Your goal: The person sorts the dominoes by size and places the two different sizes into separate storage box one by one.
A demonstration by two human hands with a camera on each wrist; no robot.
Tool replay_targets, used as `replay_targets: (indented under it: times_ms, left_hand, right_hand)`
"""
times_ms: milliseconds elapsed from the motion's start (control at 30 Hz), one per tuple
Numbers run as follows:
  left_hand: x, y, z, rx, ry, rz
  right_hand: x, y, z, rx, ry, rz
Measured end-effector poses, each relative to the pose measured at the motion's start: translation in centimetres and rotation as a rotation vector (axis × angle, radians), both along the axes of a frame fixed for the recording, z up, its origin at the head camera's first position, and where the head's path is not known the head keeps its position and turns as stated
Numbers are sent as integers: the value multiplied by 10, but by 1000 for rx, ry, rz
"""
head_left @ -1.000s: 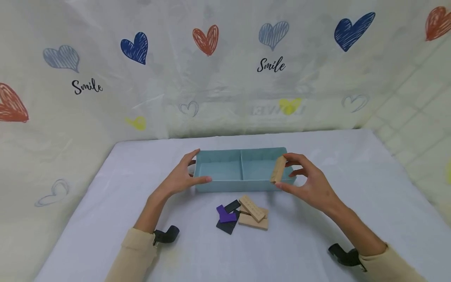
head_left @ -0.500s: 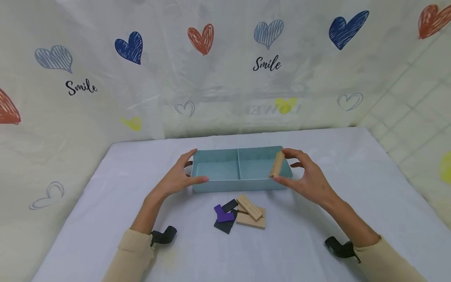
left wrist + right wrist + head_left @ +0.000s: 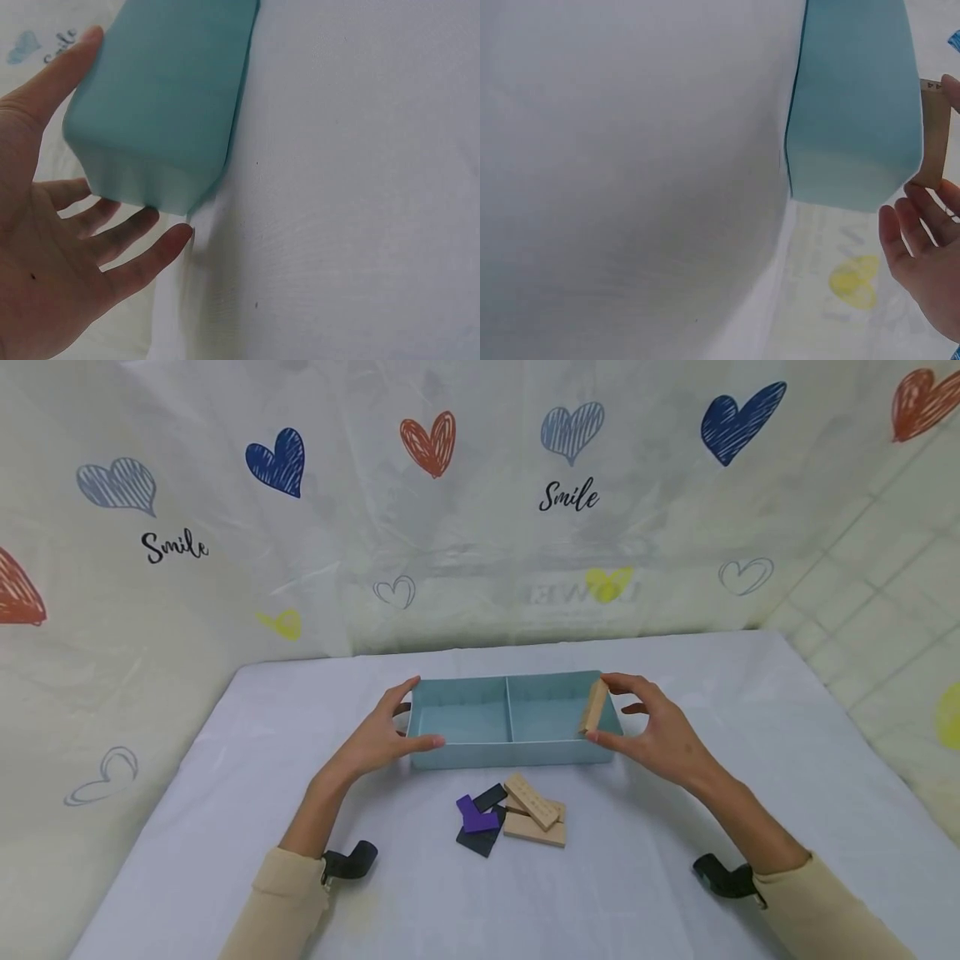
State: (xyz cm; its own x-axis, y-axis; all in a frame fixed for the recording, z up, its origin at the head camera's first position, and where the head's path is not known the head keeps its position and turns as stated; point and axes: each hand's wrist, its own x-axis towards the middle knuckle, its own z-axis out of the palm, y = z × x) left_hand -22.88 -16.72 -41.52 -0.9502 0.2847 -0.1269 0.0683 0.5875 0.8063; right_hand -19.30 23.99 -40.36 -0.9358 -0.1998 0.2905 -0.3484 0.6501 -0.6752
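A light-blue two-compartment tray (image 3: 480, 755) stands on the white-covered table. At its left end my left hand (image 3: 382, 733) holds it, thumb over the front rim and fingers along the end and back corner; the left wrist view shows this hand (image 3: 67, 232) against the tray's end wall. My right hand (image 3: 660, 735) pinches a pale wooden block (image 3: 595, 706) between thumb and fingertips, over the right compartment near its right end. In the right wrist view the block (image 3: 934, 139), with small printed marks, stands up past the rim, partly hidden by the tray wall.
In front of the tray lies a small pile: several pale wooden blocks (image 3: 534, 831), black flat pieces (image 3: 474, 843) and a purple angled piece (image 3: 480, 821). Behind the table hangs a white sheet (image 3: 480, 527) printed with hearts.
Over the last second, my right hand has moved the wooden block slightly up from the tray's front rim, over the right compartment. The left hand stays on the tray; the view has shifted slightly.
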Motion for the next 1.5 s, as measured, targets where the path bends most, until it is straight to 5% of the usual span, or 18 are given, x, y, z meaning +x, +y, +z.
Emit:
replay_targets:
  times_ms: [867, 1500]
  left_hand:
    - [-1, 0, 0, 2, -2, 11]
    - [-1, -1, -1, 5, 1, 11]
  right_hand:
    - [-11, 3, 1, -2, -58, 23]
    - [-5, -4, 7, 9, 43, 37]
